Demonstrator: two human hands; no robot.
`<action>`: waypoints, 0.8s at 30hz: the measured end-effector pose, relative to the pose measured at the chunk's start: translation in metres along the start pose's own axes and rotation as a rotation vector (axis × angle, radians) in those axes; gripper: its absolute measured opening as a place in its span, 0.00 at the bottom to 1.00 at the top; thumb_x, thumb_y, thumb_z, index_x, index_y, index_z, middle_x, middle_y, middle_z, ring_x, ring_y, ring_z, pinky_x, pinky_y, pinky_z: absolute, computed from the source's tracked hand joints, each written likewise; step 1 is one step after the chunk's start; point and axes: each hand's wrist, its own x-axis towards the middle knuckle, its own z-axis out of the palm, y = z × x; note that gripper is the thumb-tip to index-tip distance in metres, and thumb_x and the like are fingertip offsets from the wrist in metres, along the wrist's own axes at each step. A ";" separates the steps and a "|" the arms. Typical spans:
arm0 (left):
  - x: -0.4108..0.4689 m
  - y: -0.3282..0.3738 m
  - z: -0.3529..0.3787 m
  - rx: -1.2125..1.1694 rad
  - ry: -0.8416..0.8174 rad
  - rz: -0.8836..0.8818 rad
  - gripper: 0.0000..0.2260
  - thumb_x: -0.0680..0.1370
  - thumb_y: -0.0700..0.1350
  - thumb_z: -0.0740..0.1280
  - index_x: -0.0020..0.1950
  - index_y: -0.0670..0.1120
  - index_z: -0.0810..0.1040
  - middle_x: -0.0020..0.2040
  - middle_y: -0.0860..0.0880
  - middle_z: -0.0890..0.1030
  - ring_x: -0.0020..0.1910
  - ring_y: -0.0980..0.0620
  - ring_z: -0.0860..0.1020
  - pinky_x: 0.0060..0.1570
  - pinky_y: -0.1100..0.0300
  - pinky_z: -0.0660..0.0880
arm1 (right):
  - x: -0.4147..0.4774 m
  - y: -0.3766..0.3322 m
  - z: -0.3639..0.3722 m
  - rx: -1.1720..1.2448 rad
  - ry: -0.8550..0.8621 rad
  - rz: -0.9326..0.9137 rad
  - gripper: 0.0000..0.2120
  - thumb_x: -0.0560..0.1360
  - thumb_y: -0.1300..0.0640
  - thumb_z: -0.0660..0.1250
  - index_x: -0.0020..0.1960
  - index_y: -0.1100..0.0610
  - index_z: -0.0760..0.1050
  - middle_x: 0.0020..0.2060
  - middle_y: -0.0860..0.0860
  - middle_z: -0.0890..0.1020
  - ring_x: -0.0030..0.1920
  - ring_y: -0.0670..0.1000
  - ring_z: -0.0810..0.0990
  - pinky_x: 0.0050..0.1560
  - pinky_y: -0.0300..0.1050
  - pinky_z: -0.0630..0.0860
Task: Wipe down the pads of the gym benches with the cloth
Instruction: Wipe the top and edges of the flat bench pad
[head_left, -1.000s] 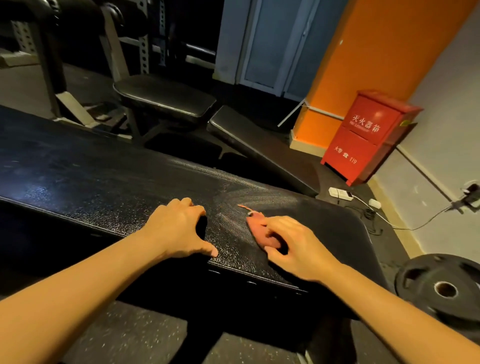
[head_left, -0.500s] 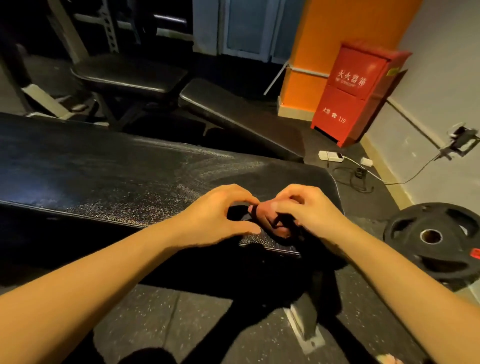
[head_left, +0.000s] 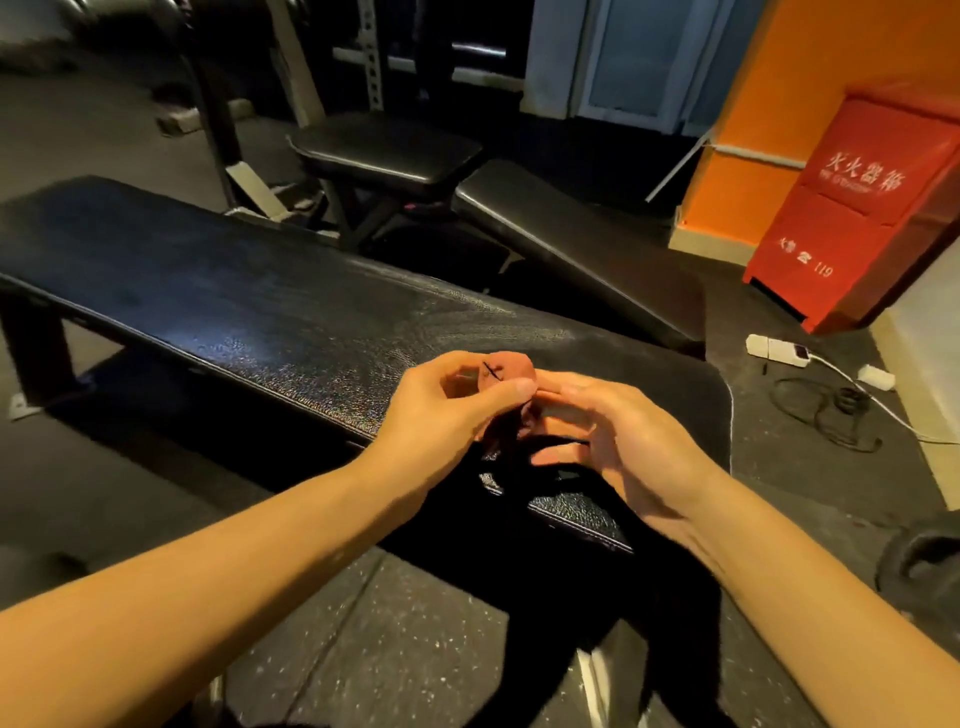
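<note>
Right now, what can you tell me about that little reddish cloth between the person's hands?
The cloth is small, soft-looking and reddish-brown, bunched into a lump with a thin dark mark across its top. The left hand pinches it between thumb and fingers, and part hangs in shadow below. Fingertips of the right hand reach it, though whether they grip is unclear. It is held above the near end of the black bench pad, not lying on it.
</note>
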 end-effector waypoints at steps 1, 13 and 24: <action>-0.001 -0.001 -0.001 0.042 0.046 -0.005 0.10 0.75 0.45 0.76 0.55 0.49 0.86 0.49 0.53 0.87 0.51 0.55 0.85 0.55 0.59 0.79 | 0.004 0.002 -0.003 -0.028 -0.035 -0.003 0.17 0.84 0.60 0.56 0.66 0.57 0.80 0.60 0.55 0.85 0.59 0.57 0.84 0.58 0.57 0.79; -0.021 -0.052 -0.042 0.296 0.809 -0.212 0.15 0.83 0.38 0.59 0.36 0.42 0.66 0.32 0.49 0.65 0.32 0.47 0.63 0.27 0.66 0.64 | 0.021 0.052 -0.042 -1.432 0.068 -0.434 0.17 0.81 0.47 0.63 0.66 0.52 0.77 0.60 0.46 0.80 0.62 0.52 0.74 0.62 0.51 0.69; -0.061 -0.088 0.065 0.032 0.944 0.112 0.18 0.73 0.34 0.67 0.45 0.59 0.83 0.43 0.63 0.85 0.46 0.60 0.83 0.53 0.61 0.79 | 0.020 0.055 -0.035 -1.502 0.092 -0.419 0.19 0.81 0.45 0.62 0.67 0.52 0.78 0.62 0.48 0.79 0.62 0.53 0.75 0.61 0.54 0.70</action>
